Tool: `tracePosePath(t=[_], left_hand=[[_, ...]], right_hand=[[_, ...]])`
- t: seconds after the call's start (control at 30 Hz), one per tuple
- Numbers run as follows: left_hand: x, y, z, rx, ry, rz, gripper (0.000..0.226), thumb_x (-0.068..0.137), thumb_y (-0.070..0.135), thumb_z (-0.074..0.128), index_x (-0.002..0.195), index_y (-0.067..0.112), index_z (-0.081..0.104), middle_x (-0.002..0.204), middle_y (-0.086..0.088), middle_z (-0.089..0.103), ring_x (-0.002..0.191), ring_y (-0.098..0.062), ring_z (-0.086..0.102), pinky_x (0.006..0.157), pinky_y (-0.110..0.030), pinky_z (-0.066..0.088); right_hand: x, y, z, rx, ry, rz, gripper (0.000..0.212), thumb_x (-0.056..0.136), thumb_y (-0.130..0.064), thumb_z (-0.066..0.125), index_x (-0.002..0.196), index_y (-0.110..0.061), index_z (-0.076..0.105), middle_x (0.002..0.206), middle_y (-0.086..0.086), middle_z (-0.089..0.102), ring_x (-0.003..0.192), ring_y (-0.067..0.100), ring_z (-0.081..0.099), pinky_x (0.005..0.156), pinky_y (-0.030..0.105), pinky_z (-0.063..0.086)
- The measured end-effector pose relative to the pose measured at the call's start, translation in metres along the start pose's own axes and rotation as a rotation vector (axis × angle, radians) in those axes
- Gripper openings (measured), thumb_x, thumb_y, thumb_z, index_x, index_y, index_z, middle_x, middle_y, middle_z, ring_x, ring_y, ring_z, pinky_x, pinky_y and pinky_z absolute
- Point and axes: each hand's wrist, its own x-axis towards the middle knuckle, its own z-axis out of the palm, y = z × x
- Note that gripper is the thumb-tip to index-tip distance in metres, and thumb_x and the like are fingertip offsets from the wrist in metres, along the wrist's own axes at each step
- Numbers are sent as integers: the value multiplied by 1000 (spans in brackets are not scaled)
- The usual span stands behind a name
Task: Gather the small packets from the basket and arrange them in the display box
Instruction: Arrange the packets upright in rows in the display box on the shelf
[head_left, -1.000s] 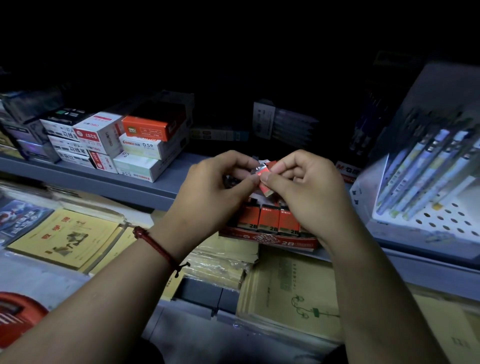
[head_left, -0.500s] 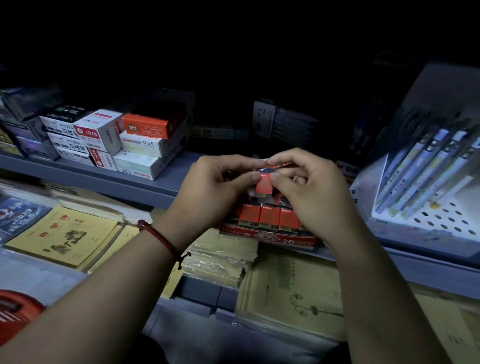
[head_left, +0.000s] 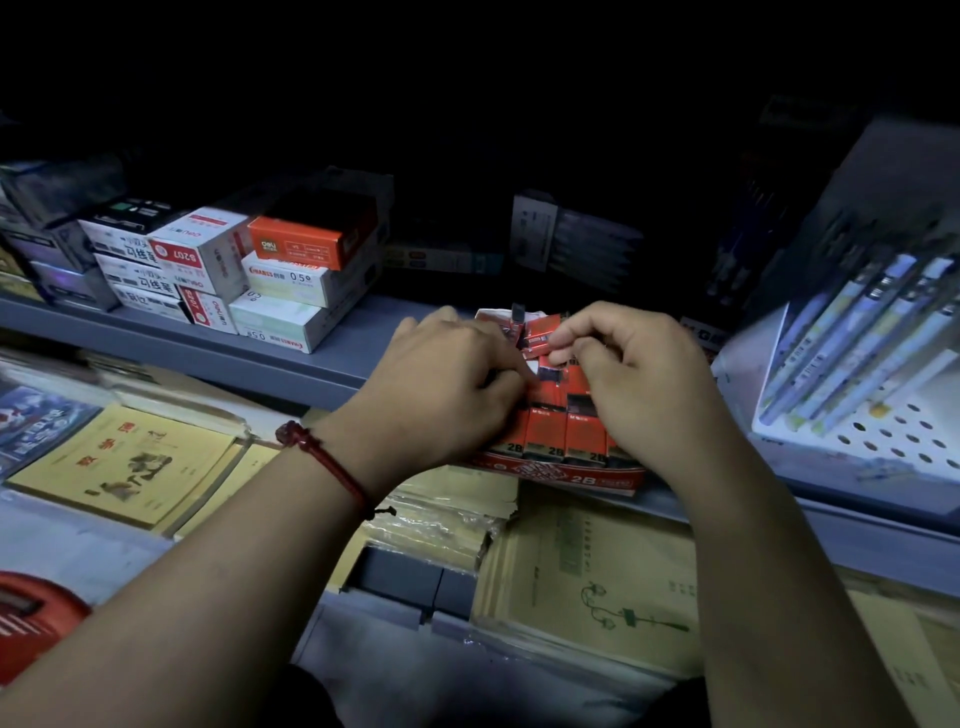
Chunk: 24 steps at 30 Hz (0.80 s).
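Observation:
A red display box (head_left: 576, 477) marked 2B sits on the front edge of the grey shelf. A row of small red packets (head_left: 563, 431) stands upright inside it. My left hand (head_left: 441, 384) rests over the box's left side, its fingertips down among the packets. My right hand (head_left: 628, 374) is over the right side and pinches one small red packet (head_left: 540, 338) between thumb and forefinger above the back row. The red basket (head_left: 36, 618) shows at the lower left corner.
Stacked white and orange stationery boxes (head_left: 291, 270) stand on the shelf (head_left: 291, 358) to the left. A white perforated pen rack (head_left: 878, 374) stands at the right. Yellow notebooks (head_left: 130, 462) lie on the lower level under my arms.
Both hands have dropped from above the box down onto it. The packet held between them now sits at the back row, with the left fingers among the packets.

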Motion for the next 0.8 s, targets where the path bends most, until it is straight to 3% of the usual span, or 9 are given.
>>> tracePosePath(t=[0.13, 0.2, 0.3, 0.4, 0.47, 0.57, 0.67, 0.77, 0.8], left_hand=[[-3, 2, 0, 39, -5, 46, 46, 88, 41, 32, 101, 35, 76, 110, 12, 69, 97, -21, 48, 93, -47, 39], [-2, 1, 1, 31, 6, 53, 46, 88, 40, 33, 100, 34, 76, 109, 12, 69, 96, -21, 49, 93, -47, 40], [-2, -3, 4, -10, 29, 57, 44, 88, 39, 35, 100, 36, 78, 107, 16, 71, 95, -19, 48, 92, -45, 41], [-5, -4, 4, -172, 86, 22, 33, 93, 30, 46, 100, 31, 78, 94, 18, 70, 96, -14, 51, 89, -33, 44], [-6, -6, -1, -280, 141, 9, 26, 95, 13, 55, 99, 25, 78, 93, 18, 67, 93, -3, 57, 82, -21, 48], [-7, -13, -10, -307, 239, -7, 29, 91, 0, 57, 89, 21, 77, 91, 12, 68, 83, 2, 60, 70, -15, 49], [-7, -19, -15, -312, 301, -71, 26, 88, 1, 60, 82, 22, 73, 83, 11, 65, 65, 6, 56, 56, -8, 38], [-8, -21, -14, -288, 292, -123, 24, 89, 5, 61, 80, 23, 74, 93, 7, 63, 63, 5, 53, 56, -6, 33], [-8, -20, -13, -276, 274, -138, 23, 90, 7, 61, 81, 24, 74, 98, 6, 62, 66, 3, 53, 59, -9, 37]], right_hand=[[1, 1, 2, -7, 1, 17, 29, 103, -11, 49, 97, -28, 72, 90, -15, 74, 73, -5, 63, 54, 17, 44], [0, 0, 1, -7, -1, 19, 29, 104, -12, 48, 98, -27, 72, 91, -14, 73, 66, -10, 59, 51, 9, 38], [-2, -2, 0, 9, -10, 9, 27, 104, -10, 49, 99, -25, 72, 89, -13, 73, 54, -11, 55, 45, 8, 37], [-4, -2, -1, -9, -16, -34, 19, 101, -15, 59, 96, -27, 73, 59, -23, 61, 48, -1, 52, 44, 11, 36], [-5, -4, -3, -35, 9, -67, 15, 98, -16, 64, 94, -27, 73, 52, -19, 54, 48, 3, 50, 46, 12, 37], [-5, -13, -7, -116, 85, -161, 14, 95, -11, 66, 94, -22, 75, 70, -16, 57, 63, 1, 56, 55, 10, 40], [-5, -26, -1, -209, 37, -237, 14, 94, -14, 66, 98, -23, 76, 89, -13, 65, 68, -2, 54, 62, 11, 38], [-8, -37, 8, -292, -80, -212, 16, 97, -23, 62, 104, -29, 75, 98, -9, 70, 81, 7, 61, 72, 33, 54], [-9, -41, 11, -343, -102, -193, 15, 98, -26, 60, 104, -30, 74, 97, -8, 70, 82, 11, 62, 70, 33, 53]])
